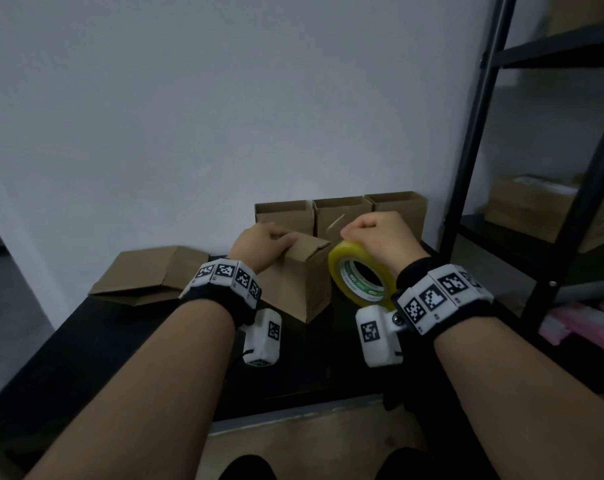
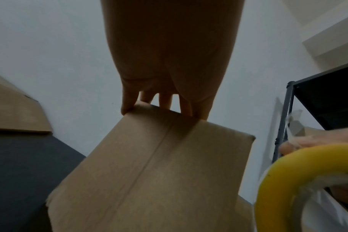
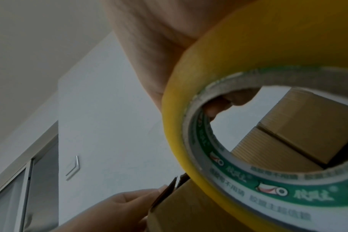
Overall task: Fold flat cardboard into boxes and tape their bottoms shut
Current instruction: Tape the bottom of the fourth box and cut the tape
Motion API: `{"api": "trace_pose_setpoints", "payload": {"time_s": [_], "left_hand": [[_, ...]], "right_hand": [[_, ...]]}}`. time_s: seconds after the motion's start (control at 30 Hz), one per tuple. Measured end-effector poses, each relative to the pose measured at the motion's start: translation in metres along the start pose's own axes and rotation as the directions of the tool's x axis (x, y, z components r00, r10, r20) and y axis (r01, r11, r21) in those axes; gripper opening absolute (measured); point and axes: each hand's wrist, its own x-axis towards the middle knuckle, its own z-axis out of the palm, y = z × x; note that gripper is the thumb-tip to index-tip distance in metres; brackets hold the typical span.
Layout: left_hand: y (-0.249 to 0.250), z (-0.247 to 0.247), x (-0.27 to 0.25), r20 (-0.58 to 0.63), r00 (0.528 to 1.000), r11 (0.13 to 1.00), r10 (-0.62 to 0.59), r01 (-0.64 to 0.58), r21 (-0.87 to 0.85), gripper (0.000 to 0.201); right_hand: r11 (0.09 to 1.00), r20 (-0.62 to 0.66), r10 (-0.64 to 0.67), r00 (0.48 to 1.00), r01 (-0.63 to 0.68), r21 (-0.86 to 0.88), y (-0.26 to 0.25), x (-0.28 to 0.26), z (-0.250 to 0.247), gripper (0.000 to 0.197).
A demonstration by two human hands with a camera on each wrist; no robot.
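Observation:
A small brown cardboard box (image 1: pixel 305 282) stands on the black table (image 1: pixel 86 348) with its flaps folded down on top. My left hand (image 1: pixel 262 244) lies over the box's top left edge, fingers curled round it (image 2: pixel 127 108). My right hand (image 1: pixel 380 237) grips a yellow tape roll (image 1: pixel 361 275) with a green-printed core, held upright just right of the box. In the right wrist view the tape roll (image 3: pixel 248 109) fills the frame, with fingertips (image 3: pixel 216 108) inside its core. A loose tape end (image 2: pixel 292 124) shows above the roll in the left wrist view.
Three open-topped cardboard boxes (image 1: pixel 342 213) line the wall behind. A stack of flat cardboard (image 1: pixel 148 275) lies on the table's left. A black metal shelf rack (image 1: pixel 501 133) stands at right, with boxes (image 1: pixel 529 202) on it. The table's near edge (image 1: pixel 293 407) faces me.

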Motion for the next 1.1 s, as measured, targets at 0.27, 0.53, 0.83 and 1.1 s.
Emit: {"api": "trace_pose_setpoints", "payload": {"time_s": [0.27, 0.53, 0.83, 1.1], "left_hand": [[0.003, -0.002, -0.007, -0.105, 0.993, 0.993, -0.044, 0.055, 0.1, 0.03], [0.002, -0.006, -0.012, -0.077, 0.997, 0.988, -0.021, 0.033, 0.153, 0.032], [-0.009, -0.015, -0.009, -0.065, 0.998, 0.993, 0.012, -0.004, 0.121, 0.031], [-0.023, -0.035, 0.006, -0.122, 0.992, 0.945, -0.046, 0.003, -0.326, 0.018]], "right_hand": [[1.0, -0.009, -0.013, 1.0, 0.013, -0.014, -0.021, 0.002, 0.003, 0.008], [0.983, -0.072, -0.114, 0.991, 0.102, -0.156, -0.076, 0.019, 0.007, 0.022], [0.94, -0.056, -0.039, 0.998, 0.018, -0.341, -0.103, 0.052, 0.035, 0.028], [0.854, 0.046, -0.001, 0.999, 0.025, -0.519, -0.111, 0.072, 0.048, 0.023]]}}
